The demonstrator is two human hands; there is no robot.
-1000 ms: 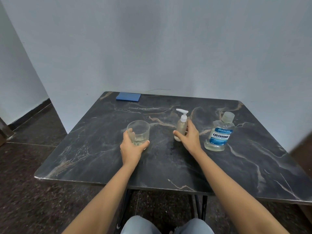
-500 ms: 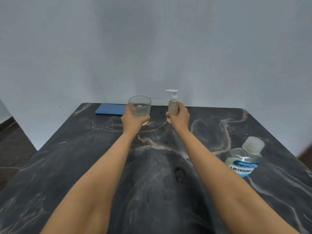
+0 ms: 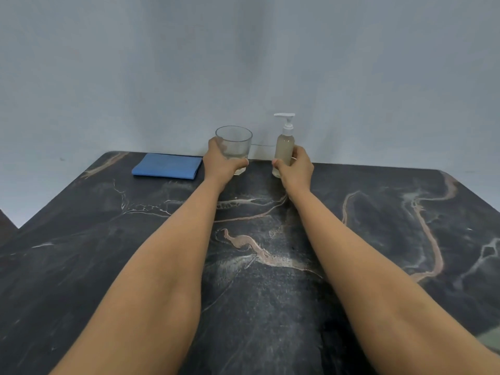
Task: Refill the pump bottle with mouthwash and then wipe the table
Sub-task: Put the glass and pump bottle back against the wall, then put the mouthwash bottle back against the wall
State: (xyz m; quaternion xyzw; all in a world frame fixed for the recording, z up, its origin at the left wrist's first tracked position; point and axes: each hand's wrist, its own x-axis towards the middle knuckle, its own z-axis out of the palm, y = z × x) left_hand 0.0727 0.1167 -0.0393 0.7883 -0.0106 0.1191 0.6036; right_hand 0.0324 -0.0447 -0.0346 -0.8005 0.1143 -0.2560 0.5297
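Observation:
A clear pump bottle (image 3: 284, 143) with a white pump head stands at the far edge of the dark marble table (image 3: 378, 239), holding pale liquid. My right hand (image 3: 296, 169) grips its lower half. Left of it a clear drinking glass (image 3: 234, 143) stands by the far edge, and my left hand (image 3: 220, 165) grips its base and side. A folded blue cloth (image 3: 167, 165) lies flat to the left of the glass. The mouthwash bottle is out of view.
A pale wall rises right behind the table's far edge. A thin wire (image 3: 261, 144) runs along the wall between glass and pump bottle. The table's left corner is cut at an angle, with floor (image 3: 6, 220) beyond.
Both hands have carried the glass and the pump bottle from the table's middle to its far edge. The view has moved forward, and the mouthwash bottle has left the frame.

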